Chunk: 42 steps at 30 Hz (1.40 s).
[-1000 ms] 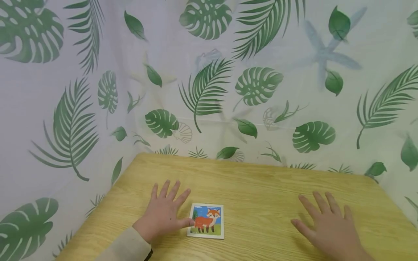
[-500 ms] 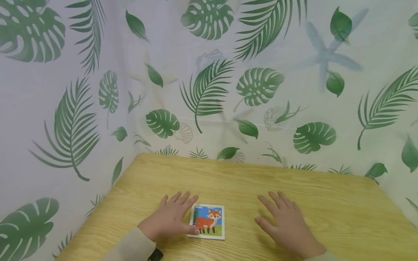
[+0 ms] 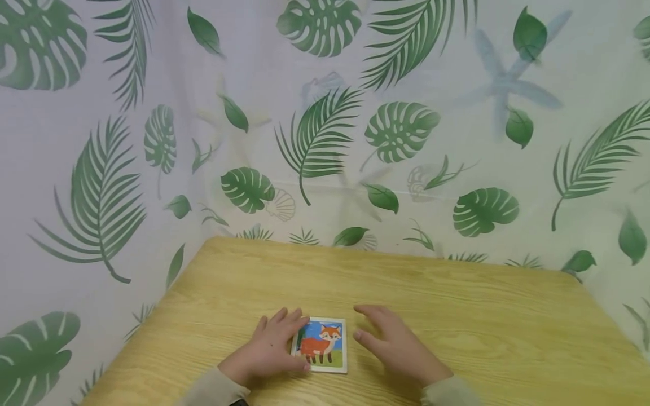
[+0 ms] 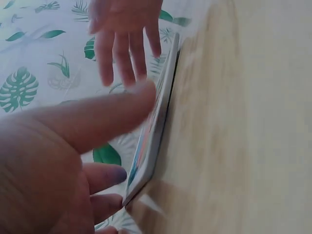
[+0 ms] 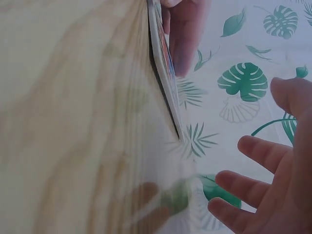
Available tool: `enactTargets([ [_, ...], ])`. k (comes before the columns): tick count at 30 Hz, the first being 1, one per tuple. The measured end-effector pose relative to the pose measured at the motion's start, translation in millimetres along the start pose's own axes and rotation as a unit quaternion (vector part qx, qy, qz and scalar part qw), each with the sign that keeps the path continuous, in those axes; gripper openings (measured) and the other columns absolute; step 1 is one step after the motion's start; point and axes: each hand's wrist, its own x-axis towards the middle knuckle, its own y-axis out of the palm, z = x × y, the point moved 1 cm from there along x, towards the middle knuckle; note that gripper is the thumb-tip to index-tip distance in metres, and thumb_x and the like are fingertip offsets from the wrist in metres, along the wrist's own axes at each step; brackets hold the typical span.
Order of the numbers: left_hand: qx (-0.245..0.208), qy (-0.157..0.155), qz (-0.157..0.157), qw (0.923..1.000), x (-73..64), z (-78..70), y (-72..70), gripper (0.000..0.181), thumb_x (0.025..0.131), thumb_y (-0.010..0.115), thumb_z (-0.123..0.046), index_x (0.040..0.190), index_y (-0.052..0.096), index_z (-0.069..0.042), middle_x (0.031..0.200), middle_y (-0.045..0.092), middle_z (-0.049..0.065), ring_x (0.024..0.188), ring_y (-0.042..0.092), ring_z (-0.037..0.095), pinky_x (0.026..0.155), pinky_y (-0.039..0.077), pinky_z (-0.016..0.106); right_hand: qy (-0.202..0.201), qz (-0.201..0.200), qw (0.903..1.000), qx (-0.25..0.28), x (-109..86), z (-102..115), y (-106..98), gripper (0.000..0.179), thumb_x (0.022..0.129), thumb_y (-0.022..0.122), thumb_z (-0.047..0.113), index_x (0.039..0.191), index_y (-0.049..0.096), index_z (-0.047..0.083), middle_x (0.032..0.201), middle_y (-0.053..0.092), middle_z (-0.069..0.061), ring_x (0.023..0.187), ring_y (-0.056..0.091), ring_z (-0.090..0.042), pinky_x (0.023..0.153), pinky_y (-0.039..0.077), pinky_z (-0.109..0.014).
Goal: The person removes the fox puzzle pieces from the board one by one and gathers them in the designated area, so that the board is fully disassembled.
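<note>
A square picture board (image 3: 325, 345) with a fox on it and a white border lies flat on the table, near its front. At its left edge is my left hand (image 3: 270, 348), fingertips by the upper left corner and thumb over the lower left one. The left wrist view shows the board's white edge (image 4: 157, 131) side on, with the thumb in front of it. My right hand (image 3: 398, 345) hovers just right of the board, thumb and fingers apart. In the right wrist view a gap separates my right fingers (image 5: 263, 152) from the board.
The wood-grain table (image 3: 487, 316) extends right and behind the board. A white cloth (image 3: 437, 73) printed with green leaves hangs along the back and left sides.
My right hand has moved left across the table to near the board's right side. My left hand has shifted slightly closer to the board, its fingers now at the left edge.
</note>
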Motion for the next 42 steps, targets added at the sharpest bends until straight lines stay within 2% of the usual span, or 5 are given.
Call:
enactTargets([
  [11,0.047,0.003,-0.011,0.9989,1.7,-9.1,10.1,0.096,0.075,0.081,-0.059,0.153,0.047,-0.017,0.164,0.027,0.015,0.150,0.012,0.046,0.111,0.000,0.074,-0.011,0.031,0.9995,0.006,13.7,3.7,14.6,0.042,0.098,0.067,0.034,0.132,0.065,0.009,0.132,0.061,-0.007,0.129,0.050,-0.035,0.109,0.034,-0.061],
  [16,0.043,-0.005,-0.006,0.9990,0.2,-7.9,12.3,0.096,0.075,0.081,-0.061,0.154,0.047,-0.020,0.165,0.026,0.013,0.151,0.010,0.044,0.112,-0.001,0.073,-0.007,0.014,0.9997,-0.018,15.1,0.3,22.8,0.036,0.094,0.071,0.029,0.126,0.070,0.012,0.126,0.064,-0.004,0.124,0.053,-0.033,0.108,0.036,-0.059],
  [24,0.051,0.029,0.013,0.9982,-1.4,-4.4,7.0,0.080,0.081,0.080,-0.050,0.152,0.051,-0.027,0.165,0.025,0.014,0.151,0.008,0.044,0.112,0.000,0.073,-0.005,-0.015,0.9974,-0.071,18.1,-4.4,28.0,0.026,0.089,0.077,0.028,0.113,0.074,0.019,0.121,0.063,0.001,0.121,0.053,-0.030,0.106,0.038,-0.057],
  [30,0.067,0.033,0.022,0.9969,-1.4,-5.0,9.6,0.075,0.082,0.076,-0.051,0.151,0.051,-0.034,0.165,0.021,0.016,0.150,0.006,0.047,0.111,0.000,0.074,-0.006,-0.021,0.9943,-0.104,18.0,-4.6,28.9,0.026,0.089,0.079,0.030,0.112,0.075,0.020,0.118,0.062,0.004,0.117,0.054,-0.026,0.104,0.039,-0.055],
  [42,0.070,0.032,0.026,0.9966,-1.5,-6.7,8.8,0.075,0.083,0.074,-0.051,0.152,0.050,-0.034,0.166,0.021,0.014,0.151,0.005,0.046,0.111,0.001,0.075,-0.015,-0.028,0.9911,-0.129,20.9,-5.1,29.4,0.021,0.087,0.080,0.031,0.106,0.075,0.024,0.113,0.063,0.006,0.112,0.054,-0.022,0.101,0.042,-0.053],
])
